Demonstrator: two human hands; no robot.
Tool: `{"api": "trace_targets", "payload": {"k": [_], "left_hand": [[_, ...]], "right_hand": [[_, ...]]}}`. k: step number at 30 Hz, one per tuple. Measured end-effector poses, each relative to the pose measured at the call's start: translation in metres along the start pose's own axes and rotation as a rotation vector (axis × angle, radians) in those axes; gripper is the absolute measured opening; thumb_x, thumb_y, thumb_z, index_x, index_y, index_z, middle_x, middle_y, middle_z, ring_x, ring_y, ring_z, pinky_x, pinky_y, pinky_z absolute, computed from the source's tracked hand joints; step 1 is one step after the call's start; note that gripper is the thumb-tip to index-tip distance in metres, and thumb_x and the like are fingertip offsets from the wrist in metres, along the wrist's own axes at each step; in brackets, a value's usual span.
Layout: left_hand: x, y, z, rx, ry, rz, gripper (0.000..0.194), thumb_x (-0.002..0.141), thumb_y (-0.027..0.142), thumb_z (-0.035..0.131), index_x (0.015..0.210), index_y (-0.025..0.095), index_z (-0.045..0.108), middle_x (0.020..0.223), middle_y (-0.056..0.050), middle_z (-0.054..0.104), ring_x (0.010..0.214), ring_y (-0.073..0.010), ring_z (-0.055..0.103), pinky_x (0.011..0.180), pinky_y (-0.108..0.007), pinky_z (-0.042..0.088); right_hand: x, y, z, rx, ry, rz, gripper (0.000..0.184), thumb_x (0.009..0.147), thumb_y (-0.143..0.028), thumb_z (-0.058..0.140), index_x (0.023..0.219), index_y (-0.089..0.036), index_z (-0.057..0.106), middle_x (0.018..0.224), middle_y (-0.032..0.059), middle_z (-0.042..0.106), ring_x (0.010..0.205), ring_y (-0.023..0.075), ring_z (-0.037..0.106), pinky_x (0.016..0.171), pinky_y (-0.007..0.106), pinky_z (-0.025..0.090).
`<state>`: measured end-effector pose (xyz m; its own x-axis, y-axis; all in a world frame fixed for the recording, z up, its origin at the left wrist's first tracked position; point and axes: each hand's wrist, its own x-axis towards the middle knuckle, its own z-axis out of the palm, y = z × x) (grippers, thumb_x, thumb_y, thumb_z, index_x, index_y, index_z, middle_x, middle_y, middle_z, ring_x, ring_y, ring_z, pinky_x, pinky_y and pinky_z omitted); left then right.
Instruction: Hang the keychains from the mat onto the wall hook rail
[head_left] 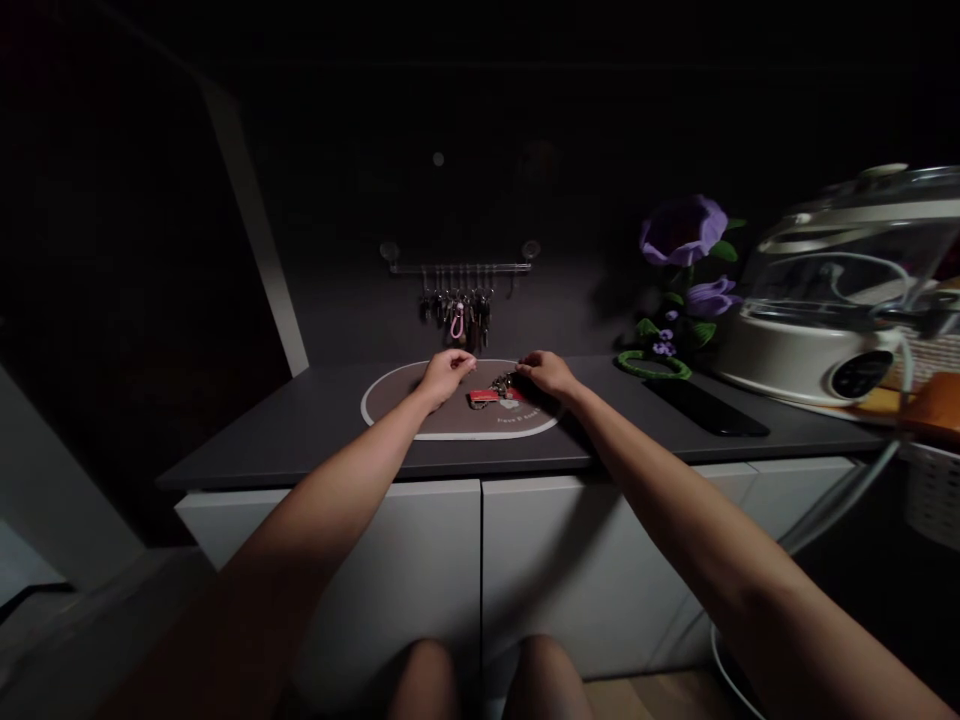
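Both my arms reach out over a dark countertop (300, 430) to an oval grey mat (390, 405) with a white rim. A bunch of keys with a red tag (491, 394) lies on the mat. My right hand (547, 373) rests on the mat with its fingers curled, pinching the metal end of the key bunch. My left hand (446, 372) hovers over the mat just left of the keys, its fingers drawn together; whether it holds anything is too small to see.
A rail with hooks carrying several keys (457, 300) hangs on the dark wall behind the mat. Purple artificial flowers (686, 240), a black flat device (705, 405) and a white appliance with a clear lid (832, 300) stand to the right. White cabinet doors (480, 560) are below.
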<state>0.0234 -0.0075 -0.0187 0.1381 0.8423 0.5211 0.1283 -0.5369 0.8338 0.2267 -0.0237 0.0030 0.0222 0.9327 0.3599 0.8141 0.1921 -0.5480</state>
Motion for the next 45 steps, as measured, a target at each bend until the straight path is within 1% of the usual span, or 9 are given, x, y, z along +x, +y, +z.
{"api": "trace_targets", "payload": {"k": [3, 6, 9, 13, 19, 27, 31, 35, 45], "left_hand": [[0.000, 0.000, -0.001, 0.021, -0.003, -0.001, 0.017, 0.068, 0.030, 0.062, 0.073, 0.014, 0.062, 0.071, -0.004, 0.064, 0.067, -0.0132, 0.055, 0.064, -0.025, 0.042], [0.001, -0.001, -0.001, 0.026, -0.001, -0.008, 0.016, 0.069, 0.029, 0.061, 0.073, 0.014, 0.062, 0.071, -0.004, 0.064, 0.067, -0.0129, 0.055, 0.064, -0.025, 0.042], [0.003, -0.002, 0.000, 0.039, -0.001, -0.006, 0.017, 0.069, 0.030, 0.061, 0.073, 0.014, 0.062, 0.071, -0.004, 0.064, 0.066, -0.0128, 0.055, 0.064, -0.025, 0.042], [0.004, -0.002, 0.001, 0.061, 0.002, 0.003, 0.016, 0.069, 0.029, 0.061, 0.072, 0.013, 0.063, 0.070, -0.004, 0.064, 0.066, -0.0129, 0.054, 0.064, -0.026, 0.042], [0.004, 0.002, 0.001, 0.056, 0.004, 0.004, 0.011, 0.070, 0.023, 0.059, 0.072, 0.013, 0.063, 0.069, -0.003, 0.063, 0.066, -0.0124, 0.054, 0.065, -0.025, 0.041], [0.002, 0.005, 0.002, 0.023, 0.007, 0.020, 0.010, 0.067, 0.021, 0.063, 0.073, 0.013, 0.063, 0.069, -0.002, 0.063, 0.067, -0.0126, 0.054, 0.069, -0.027, 0.042], [0.002, 0.006, 0.003, 0.042, 0.000, 0.037, 0.011, 0.069, 0.019, 0.060, 0.078, 0.013, 0.064, 0.075, -0.004, 0.065, 0.071, -0.0131, 0.056, 0.072, -0.027, 0.043], [0.002, 0.008, 0.004, 0.089, -0.017, 0.104, 0.015, 0.072, 0.020, 0.059, 0.083, 0.013, 0.065, 0.083, -0.006, 0.066, 0.077, -0.0143, 0.057, 0.077, -0.028, 0.043], [0.002, 0.017, 0.006, 0.173, 0.036, 0.149, 0.022, 0.073, 0.016, 0.056, 0.093, 0.013, 0.065, 0.093, -0.008, 0.066, 0.080, -0.0149, 0.057, 0.080, -0.030, 0.043]], "right_hand": [[-0.005, -0.003, -0.003, -0.174, -0.073, 0.016, 0.032, 0.077, -0.038, 0.051, 0.090, -0.013, 0.067, 0.087, 0.0103, 0.067, 0.077, 0.0173, 0.060, 0.064, 0.022, 0.040], [-0.008, -0.007, -0.005, -0.270, -0.130, 0.019, 0.039, 0.078, -0.044, 0.049, 0.087, -0.011, 0.068, 0.084, 0.0122, 0.067, 0.074, 0.0184, 0.060, 0.060, 0.023, 0.038], [-0.009, -0.009, -0.006, -0.290, -0.158, -0.003, 0.040, 0.078, -0.045, 0.049, 0.087, -0.011, 0.069, 0.081, 0.0116, 0.067, 0.072, 0.0176, 0.060, 0.058, 0.022, 0.038], [-0.008, -0.008, -0.006, -0.242, -0.161, -0.019, 0.035, 0.077, -0.041, 0.052, 0.088, -0.012, 0.068, 0.081, 0.0084, 0.067, 0.070, 0.0152, 0.059, 0.058, 0.021, 0.038], [-0.005, -0.008, -0.002, -0.119, -0.073, -0.027, 0.027, 0.073, -0.034, 0.059, 0.089, -0.013, 0.066, 0.083, 0.0064, 0.067, 0.071, 0.0130, 0.058, 0.061, 0.020, 0.039], [0.001, -0.006, 0.003, 0.015, 0.081, -0.152, 0.022, 0.073, -0.029, 0.061, 0.090, -0.014, 0.062, 0.091, 0.0079, 0.065, 0.080, 0.0153, 0.057, 0.074, 0.026, 0.042], [0.004, -0.005, 0.004, 0.102, 0.143, -0.210, 0.025, 0.074, -0.030, 0.059, 0.094, -0.015, 0.061, 0.095, 0.0081, 0.064, 0.085, 0.0160, 0.057, 0.079, 0.028, 0.042], [0.004, -0.008, 0.003, 0.193, 0.193, -0.247, 0.028, 0.075, -0.032, 0.058, 0.096, -0.015, 0.060, 0.095, 0.0077, 0.063, 0.084, 0.0157, 0.056, 0.078, 0.029, 0.042], [0.008, -0.012, 0.007, 0.397, 0.258, -0.369, 0.032, 0.075, -0.039, 0.054, 0.097, -0.016, 0.058, 0.093, 0.0064, 0.062, 0.083, 0.0156, 0.055, 0.076, 0.029, 0.043]]}}
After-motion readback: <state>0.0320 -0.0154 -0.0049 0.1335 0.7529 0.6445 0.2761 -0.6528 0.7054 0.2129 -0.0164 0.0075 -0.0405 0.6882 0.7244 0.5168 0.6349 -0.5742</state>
